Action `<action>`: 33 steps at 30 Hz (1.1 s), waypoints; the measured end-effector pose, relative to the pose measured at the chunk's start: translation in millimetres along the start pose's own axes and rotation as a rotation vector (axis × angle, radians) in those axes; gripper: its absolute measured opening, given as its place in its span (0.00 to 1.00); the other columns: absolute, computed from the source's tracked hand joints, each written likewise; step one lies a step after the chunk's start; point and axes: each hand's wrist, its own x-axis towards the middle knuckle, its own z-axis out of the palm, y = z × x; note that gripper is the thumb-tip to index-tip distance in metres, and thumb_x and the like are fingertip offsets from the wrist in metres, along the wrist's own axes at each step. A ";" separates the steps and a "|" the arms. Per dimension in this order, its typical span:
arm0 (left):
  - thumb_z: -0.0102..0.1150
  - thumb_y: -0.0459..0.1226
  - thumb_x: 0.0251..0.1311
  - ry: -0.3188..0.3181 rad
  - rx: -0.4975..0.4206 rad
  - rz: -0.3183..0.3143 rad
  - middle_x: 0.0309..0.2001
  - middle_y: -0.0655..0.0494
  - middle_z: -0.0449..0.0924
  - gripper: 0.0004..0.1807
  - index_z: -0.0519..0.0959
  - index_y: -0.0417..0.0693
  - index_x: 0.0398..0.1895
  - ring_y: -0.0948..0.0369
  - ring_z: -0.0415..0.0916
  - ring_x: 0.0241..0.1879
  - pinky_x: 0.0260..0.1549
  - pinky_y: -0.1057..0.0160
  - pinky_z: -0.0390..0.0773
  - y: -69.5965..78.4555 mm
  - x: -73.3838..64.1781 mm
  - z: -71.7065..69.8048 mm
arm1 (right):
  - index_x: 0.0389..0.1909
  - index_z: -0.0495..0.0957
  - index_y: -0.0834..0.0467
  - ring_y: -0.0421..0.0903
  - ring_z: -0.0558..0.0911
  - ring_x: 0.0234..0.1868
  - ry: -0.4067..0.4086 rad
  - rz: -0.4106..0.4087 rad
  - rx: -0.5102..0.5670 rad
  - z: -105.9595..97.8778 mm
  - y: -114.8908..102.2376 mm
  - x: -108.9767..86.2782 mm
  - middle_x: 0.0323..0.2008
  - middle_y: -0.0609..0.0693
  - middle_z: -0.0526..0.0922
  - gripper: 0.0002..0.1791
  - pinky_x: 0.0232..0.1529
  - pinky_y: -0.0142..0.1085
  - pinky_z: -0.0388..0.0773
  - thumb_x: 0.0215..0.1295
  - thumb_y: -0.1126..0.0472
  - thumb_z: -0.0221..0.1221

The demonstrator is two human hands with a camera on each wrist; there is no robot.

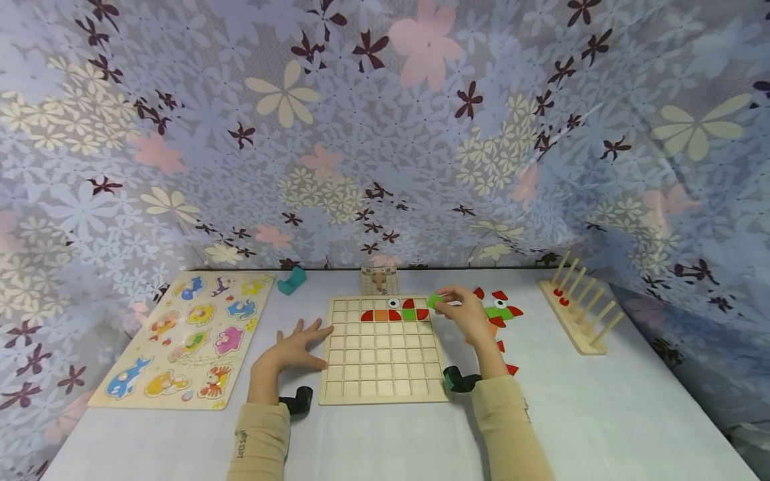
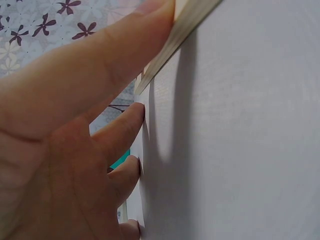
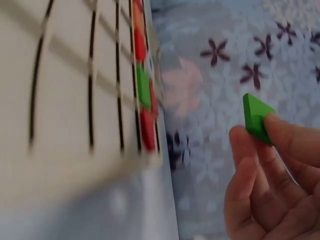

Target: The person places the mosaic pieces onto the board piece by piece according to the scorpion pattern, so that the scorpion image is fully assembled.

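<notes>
My right hand (image 1: 464,312) pinches a green square tile (image 3: 257,117) between thumb and fingers, raised at the top right corner of the wooden grid board (image 1: 385,364). On the board's upper rows lie several tiles: red quarter-rounds (image 1: 422,314), an orange square (image 1: 381,314), a green square (image 1: 409,314) and a white eye tile (image 1: 394,303). At the board's left edge my left hand (image 1: 295,349) rests with fingers spread, thumb and a fingertip against the rim. In the left wrist view, its fingertips (image 2: 135,111) come down to the white tabletop.
Loose red, green and orange tiles (image 1: 498,312) lie right of the board, partly behind my right arm. A pegged wooden stand (image 1: 580,321) is farther right; an animal puzzle board (image 1: 180,341) lies left. Behind the grid stands a small picture card (image 1: 379,280). A teal block (image 1: 292,281) sits back left.
</notes>
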 end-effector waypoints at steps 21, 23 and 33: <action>0.70 0.42 0.42 -0.001 0.004 0.010 0.71 0.43 0.48 0.44 0.63 0.50 0.67 0.39 0.29 0.70 0.57 0.30 0.22 -1.7 -1.2 -2.3 | 0.40 0.79 0.62 0.51 0.78 0.42 -0.259 -0.075 -0.109 107.6 -38.8 29.6 0.40 0.56 0.79 0.09 0.38 0.37 0.78 0.58 0.68 0.60; 0.70 0.42 0.42 -0.005 0.009 0.008 0.71 0.43 0.48 0.45 0.63 0.50 0.67 0.39 0.29 0.70 0.57 0.30 0.22 -1.4 -1.3 -2.3 | 0.40 0.79 0.62 0.50 0.77 0.43 -0.291 -0.077 -0.112 114.4 -39.7 33.1 0.39 0.55 0.79 0.09 0.37 0.36 0.77 0.58 0.67 0.60; 0.71 0.42 0.42 -0.008 -0.001 0.015 0.71 0.44 0.48 0.44 0.63 0.50 0.67 0.39 0.29 0.70 0.57 0.30 0.23 -2.0 0.1 -0.1 | 0.38 0.79 0.62 0.49 0.78 0.41 -0.341 -0.136 -0.203 133.0 -32.9 45.5 0.38 0.54 0.79 0.07 0.38 0.36 0.77 0.59 0.67 0.60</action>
